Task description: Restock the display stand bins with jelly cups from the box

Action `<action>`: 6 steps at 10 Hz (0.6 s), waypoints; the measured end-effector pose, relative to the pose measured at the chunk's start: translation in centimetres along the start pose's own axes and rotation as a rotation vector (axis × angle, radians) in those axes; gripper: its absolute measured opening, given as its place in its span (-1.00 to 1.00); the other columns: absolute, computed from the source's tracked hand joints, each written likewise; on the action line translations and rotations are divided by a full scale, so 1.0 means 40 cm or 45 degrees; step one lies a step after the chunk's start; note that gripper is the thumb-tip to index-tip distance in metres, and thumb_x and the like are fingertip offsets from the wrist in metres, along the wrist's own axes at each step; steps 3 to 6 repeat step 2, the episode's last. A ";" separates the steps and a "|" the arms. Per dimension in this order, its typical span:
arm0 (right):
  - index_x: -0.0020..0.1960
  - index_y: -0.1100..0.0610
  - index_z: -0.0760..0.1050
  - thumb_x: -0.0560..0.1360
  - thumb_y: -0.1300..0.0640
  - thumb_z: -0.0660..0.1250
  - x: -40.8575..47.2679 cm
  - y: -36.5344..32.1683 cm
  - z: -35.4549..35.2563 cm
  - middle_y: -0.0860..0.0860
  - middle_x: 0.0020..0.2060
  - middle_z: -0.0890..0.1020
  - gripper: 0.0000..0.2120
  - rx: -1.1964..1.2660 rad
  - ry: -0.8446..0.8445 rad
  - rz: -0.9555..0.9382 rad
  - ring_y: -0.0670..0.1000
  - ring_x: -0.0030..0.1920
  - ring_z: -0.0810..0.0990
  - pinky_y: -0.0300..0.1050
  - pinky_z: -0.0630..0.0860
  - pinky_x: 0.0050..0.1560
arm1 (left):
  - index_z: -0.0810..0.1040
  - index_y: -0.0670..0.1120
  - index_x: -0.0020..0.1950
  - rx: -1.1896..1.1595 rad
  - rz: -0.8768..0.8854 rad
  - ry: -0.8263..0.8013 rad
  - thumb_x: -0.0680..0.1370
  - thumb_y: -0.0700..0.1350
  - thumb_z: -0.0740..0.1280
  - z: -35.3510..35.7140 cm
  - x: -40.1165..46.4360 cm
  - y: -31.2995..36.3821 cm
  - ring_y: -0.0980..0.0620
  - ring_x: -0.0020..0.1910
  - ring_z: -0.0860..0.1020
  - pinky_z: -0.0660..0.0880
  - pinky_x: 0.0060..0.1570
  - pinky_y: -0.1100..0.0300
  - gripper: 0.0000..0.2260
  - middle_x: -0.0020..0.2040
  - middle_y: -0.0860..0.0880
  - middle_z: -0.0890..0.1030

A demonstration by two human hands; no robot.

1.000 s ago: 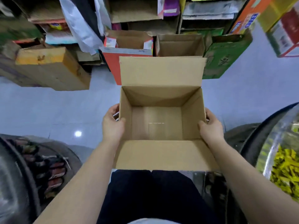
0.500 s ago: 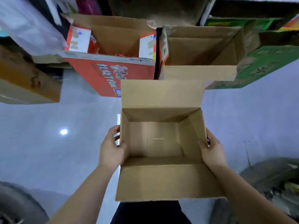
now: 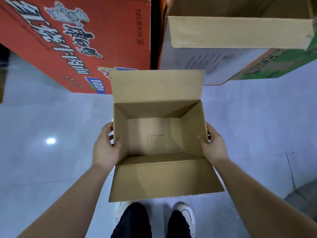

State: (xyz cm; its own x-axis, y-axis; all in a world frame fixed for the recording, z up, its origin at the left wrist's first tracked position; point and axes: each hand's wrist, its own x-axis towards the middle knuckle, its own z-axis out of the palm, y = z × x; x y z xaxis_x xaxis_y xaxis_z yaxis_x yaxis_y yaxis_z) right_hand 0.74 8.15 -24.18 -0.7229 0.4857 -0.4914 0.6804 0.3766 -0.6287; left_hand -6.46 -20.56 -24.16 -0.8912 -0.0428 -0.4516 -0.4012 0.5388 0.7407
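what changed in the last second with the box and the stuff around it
The person has carried the empty cardboard box toward the stacked cartons: the red carton and the open brown carton now loom close, and the display bins at the sides have left view. The shoes now show below. Unchanged: left hand and right hand grip the box's side walls, flaps open, nothing inside.

A red carton [image 3: 73, 40] with white lettering stands on the glossy grey floor [image 3: 42, 117], just beside an open brown carton [image 3: 240, 31]. A green carton [image 3: 277, 64] lies under that one's right side.
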 end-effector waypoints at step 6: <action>0.29 -0.10 0.40 0.46 0.06 0.38 -0.131 -0.088 -0.163 -0.11 0.16 0.52 -0.58 0.357 0.314 0.092 -0.07 0.16 0.51 -0.19 0.43 0.04 | 0.38 0.07 0.33 -0.145 0.010 0.092 0.50 -0.18 0.38 -0.135 -0.134 0.096 0.17 0.20 0.46 0.43 0.17 0.10 -0.56 0.26 0.18 0.45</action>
